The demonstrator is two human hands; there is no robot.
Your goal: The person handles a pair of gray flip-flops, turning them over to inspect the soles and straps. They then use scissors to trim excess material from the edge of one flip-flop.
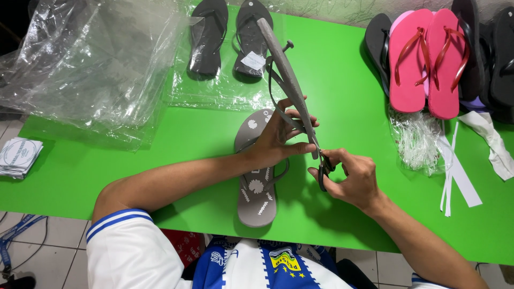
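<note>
A grey flip-flop (289,75) is held on its edge above the green counter (348,91), its sole turned to the right and its straps to the left. The left hand (278,136) is clamped around its lower half. The right hand (350,179) is closed at the bottom end of the sandal, fingers pinched on a dark part there; what exactly it pinches I cannot tell. Under the hands a second grey flip-flop (257,187) with white patterns lies flat. Further back are two black flip-flops (230,37) on clear plastic bags (91,64). At the right lie pink flip-flops (425,61), a bundle of thin clear plastic ties (415,142), and white paper strips (460,176).
</note>
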